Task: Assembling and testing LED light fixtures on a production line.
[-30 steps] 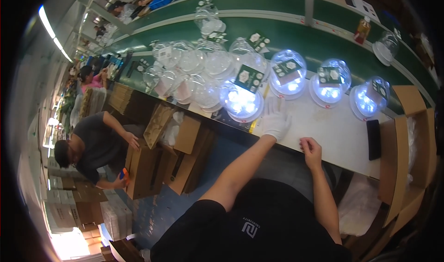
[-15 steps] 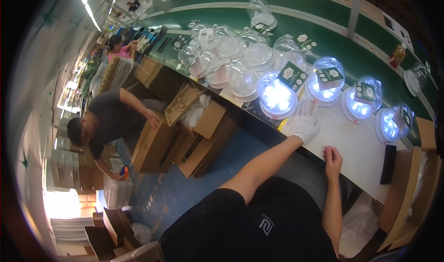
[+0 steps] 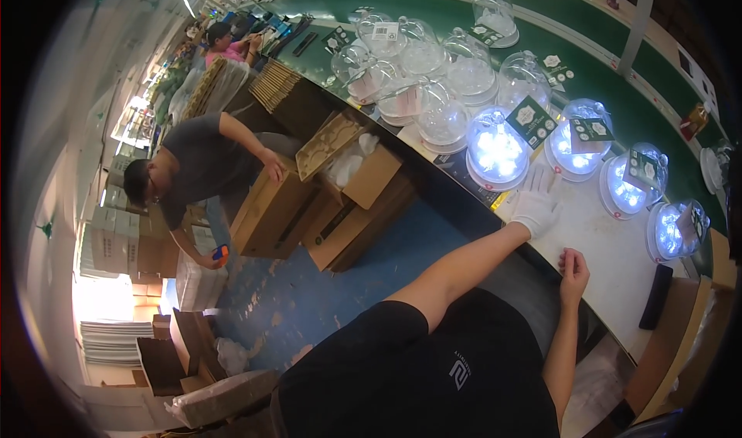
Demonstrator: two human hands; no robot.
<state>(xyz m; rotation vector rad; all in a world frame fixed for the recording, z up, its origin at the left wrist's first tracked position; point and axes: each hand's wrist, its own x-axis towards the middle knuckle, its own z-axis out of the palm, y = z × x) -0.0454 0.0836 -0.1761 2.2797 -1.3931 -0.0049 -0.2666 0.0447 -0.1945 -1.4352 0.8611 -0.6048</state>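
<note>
My left hand (image 3: 537,206), in a white glove, lies flat on the white tabletop (image 3: 591,229) with its fingers stretched out. Its fingertips are close to the lit clear dome lamps. The nearest is a glowing dome (image 3: 498,151) with a green card tag (image 3: 532,121); another lit dome (image 3: 578,148) stands just beyond the fingers. Two more lit domes, one (image 3: 630,181) and another (image 3: 676,229), stand to the right. My bare right hand (image 3: 573,272) is at the table's near edge, fingers curled in, with nothing visible in them.
Several unlit clear domes (image 3: 442,117) crowd the bench at left, by the green conveyor belt (image 3: 433,21). A black oblong object (image 3: 655,297) lies at right beside an open carton (image 3: 672,337). A co-worker (image 3: 197,168) holding an orange-and-blue tool (image 3: 220,254) bends over cartons (image 3: 270,214).
The whole view has shifted, so the bench and domes appear farther right. My left hand stays flat on the table and my right hand stays curled at the edge.
</note>
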